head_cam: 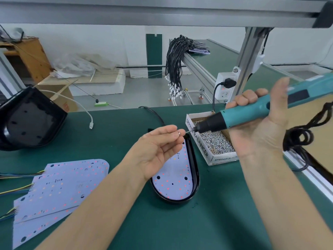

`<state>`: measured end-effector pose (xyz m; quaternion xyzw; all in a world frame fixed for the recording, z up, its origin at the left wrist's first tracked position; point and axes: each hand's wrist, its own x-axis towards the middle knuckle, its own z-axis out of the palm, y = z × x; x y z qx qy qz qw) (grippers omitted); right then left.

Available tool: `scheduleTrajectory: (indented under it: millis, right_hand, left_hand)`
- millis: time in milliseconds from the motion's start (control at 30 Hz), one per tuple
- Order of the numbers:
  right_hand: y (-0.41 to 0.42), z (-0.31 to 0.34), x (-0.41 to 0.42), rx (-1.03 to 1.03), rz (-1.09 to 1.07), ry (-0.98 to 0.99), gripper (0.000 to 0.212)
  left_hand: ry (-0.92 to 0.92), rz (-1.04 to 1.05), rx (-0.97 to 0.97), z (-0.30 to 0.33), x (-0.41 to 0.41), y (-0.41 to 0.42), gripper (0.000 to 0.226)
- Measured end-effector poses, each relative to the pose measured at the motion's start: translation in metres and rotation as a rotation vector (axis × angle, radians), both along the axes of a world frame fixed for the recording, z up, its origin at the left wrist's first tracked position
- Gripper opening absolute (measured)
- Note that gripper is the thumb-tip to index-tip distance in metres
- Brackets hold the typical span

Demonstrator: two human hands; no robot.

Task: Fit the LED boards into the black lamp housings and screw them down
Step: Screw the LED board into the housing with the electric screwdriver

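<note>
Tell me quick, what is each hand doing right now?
Left hand: pinches a small screw at its fingertips.
Right hand: grips the teal electric screwdriver, tip at the screw.

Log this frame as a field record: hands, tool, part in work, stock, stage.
left hand: pinches a small screw at its fingertips, held up to the driver bit
right hand: grips the teal electric screwdriver, tip pointing left toward the screw
part in work: LED board seated in the black lamp housing on the green mat
screw stock: open box of screws, right of the housing
board stock: stack of loose LED boards, front left
housing stock: empty black housings, far left
stage: screw being loaded on the bit; driving not yet started
</note>
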<state>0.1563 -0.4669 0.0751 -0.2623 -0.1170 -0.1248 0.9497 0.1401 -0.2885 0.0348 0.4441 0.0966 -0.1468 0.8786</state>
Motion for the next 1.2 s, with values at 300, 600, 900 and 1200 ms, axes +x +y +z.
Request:
scheduleTrajectory:
  millis: [300,600,900,1200]
  right_hand:
    - [0.016,0.005,-0.004,-0.071,0.015,-0.049,0.047]
    - [0.014,0.004,-0.004,-0.046,0.002,-0.048,0.045]
    - [0.02,0.002,-0.005,-0.105,-0.021,-0.08,0.054]
    - [0.025,-0.007,-0.004,-0.087,-0.077,-0.098,0.051]
  left_hand:
    - [0.038,0.049,-0.034,0.001,-0.006,0.002,0.023]
    - [0.067,0.049,-0.083,0.001,-0.009,0.0,0.023]
    - [0.027,0.207,-0.054,-0.001,-0.01,-0.008,0.013]
    - [-0.117,0.387,0.156,0.0,-0.011,-0.021,0.012]
